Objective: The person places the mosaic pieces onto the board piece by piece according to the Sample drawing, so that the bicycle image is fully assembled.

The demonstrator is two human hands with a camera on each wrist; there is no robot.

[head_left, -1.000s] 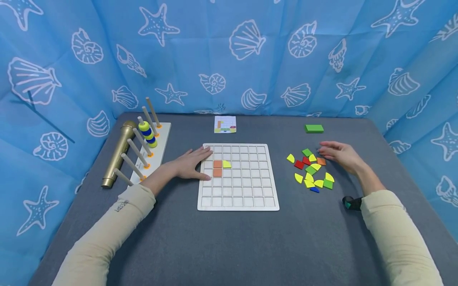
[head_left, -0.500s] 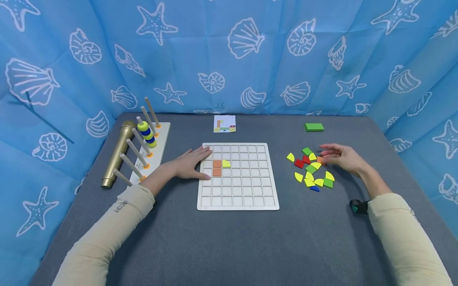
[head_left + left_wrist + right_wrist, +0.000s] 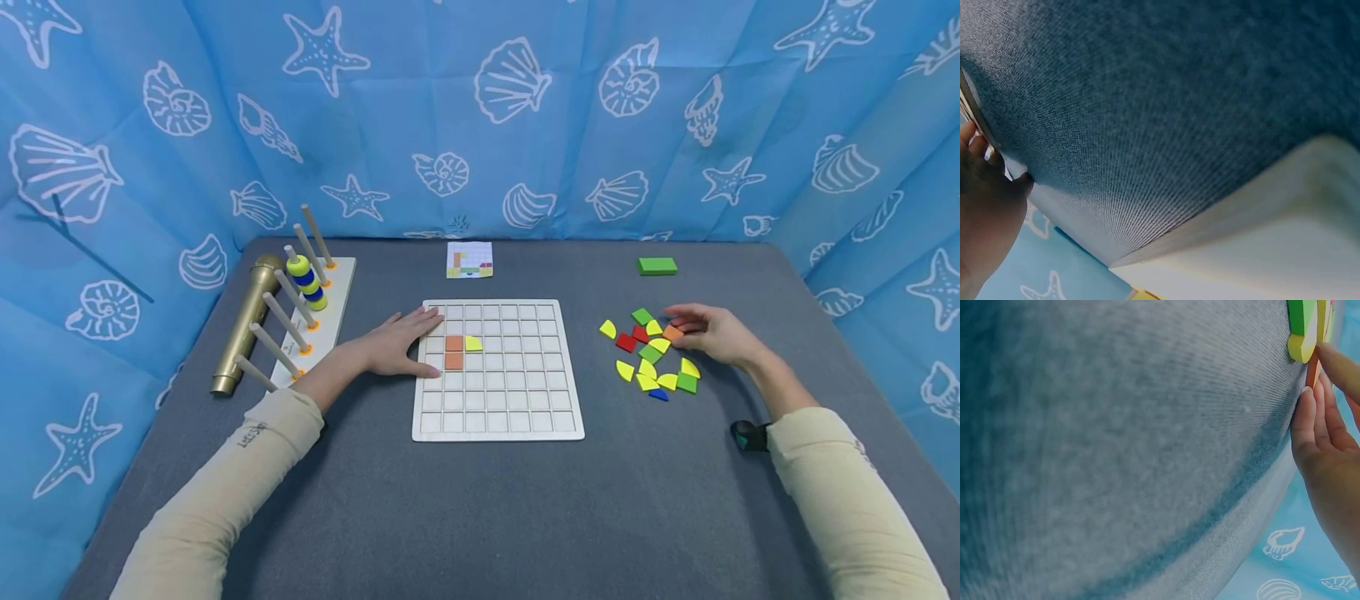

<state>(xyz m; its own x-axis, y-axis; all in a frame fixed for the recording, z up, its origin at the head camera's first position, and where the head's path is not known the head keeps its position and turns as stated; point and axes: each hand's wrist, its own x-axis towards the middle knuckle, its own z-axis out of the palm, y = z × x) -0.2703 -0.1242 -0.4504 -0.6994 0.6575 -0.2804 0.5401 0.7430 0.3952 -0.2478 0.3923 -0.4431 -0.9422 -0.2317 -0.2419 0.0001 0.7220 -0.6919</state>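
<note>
Tabletop (image 3: pixel 480 508) gray, back edge at blue seashell curtain (image 3: pixel 558 150). Left hand (image 3: pixel 393 346) lies spread over left edge of grid board (image 3: pixel 498 381); wide gap to tile pile (image 3: pixel 650 354). Right hand (image 3: pixel 714 332) pinches orange tile (image 3: pixel 672 332), pile's upper right.

No word can be read for certain: the dark lettering (image 3: pixel 252 435) on the left sleeve (image 3: pixel 201 493) is too blurred to spell out, and the small marks (image 3: pixel 289 342) on the peg board (image 3: pixel 335 302) at left are too tiny.
</note>
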